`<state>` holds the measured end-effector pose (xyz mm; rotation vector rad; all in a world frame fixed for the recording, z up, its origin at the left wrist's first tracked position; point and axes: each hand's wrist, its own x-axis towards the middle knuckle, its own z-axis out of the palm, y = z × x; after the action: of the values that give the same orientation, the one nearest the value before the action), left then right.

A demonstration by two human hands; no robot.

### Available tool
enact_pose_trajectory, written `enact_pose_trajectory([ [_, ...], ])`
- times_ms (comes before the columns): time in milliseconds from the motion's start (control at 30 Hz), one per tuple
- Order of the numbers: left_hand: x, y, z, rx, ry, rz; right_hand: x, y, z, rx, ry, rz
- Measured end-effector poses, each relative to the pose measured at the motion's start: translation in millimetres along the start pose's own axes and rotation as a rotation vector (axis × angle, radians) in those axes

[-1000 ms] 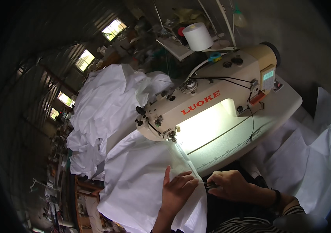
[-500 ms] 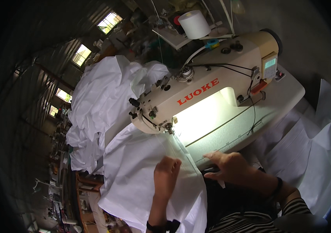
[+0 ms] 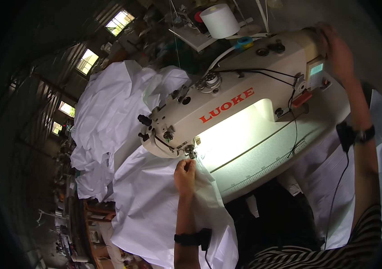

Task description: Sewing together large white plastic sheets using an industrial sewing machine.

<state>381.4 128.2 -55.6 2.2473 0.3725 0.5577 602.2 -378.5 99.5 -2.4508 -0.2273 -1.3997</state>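
The cream sewing machine (image 3: 229, 94) stands in front of me, its lamp lighting the bed. Just below its needle and presser foot (image 3: 190, 151), my left hand (image 3: 184, 177) is closed in a pinch; what lies between the fingertips is too small to make out. White fabric (image 3: 148, 193) spreads under and around that hand and hangs over the near edge. At the machine's far right end my right hand (image 3: 338, 53) is curled over the handwheel, which it mostly hides.
A large heap of white fabric (image 3: 106, 112) lies left of the machine. More white cloth (image 3: 321, 188) hangs at the right. A white thread cone (image 3: 220, 21) stands behind the machine. Black wires (image 3: 262, 71) cross its arm, and a small lit display (image 3: 316, 69) sits near the handwheel.
My left hand has moved up and away from me, to just below the needle. My right hand has left the bed's near edge and gone up right to the handwheel.
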Motion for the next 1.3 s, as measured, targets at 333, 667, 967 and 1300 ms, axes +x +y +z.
enact_pose_trajectory([
  [333, 5, 2, -2, -0.16, -0.006, -0.14, 46, 124, 108, 0.14, -0.175, 0.144],
  [667, 8, 8, 4, -0.148, 0.092, -0.134, 104, 58, 105, -0.144, -0.372, 0.307],
  [967, 7, 14, 7, -0.092, 0.187, -0.097, 101, 47, 95, -0.1, -0.335, 0.355],
  [1300, 4, 21, 8, -0.093, 0.213, -0.135, 101, 35, 86, -0.096, -0.393, 0.401],
])
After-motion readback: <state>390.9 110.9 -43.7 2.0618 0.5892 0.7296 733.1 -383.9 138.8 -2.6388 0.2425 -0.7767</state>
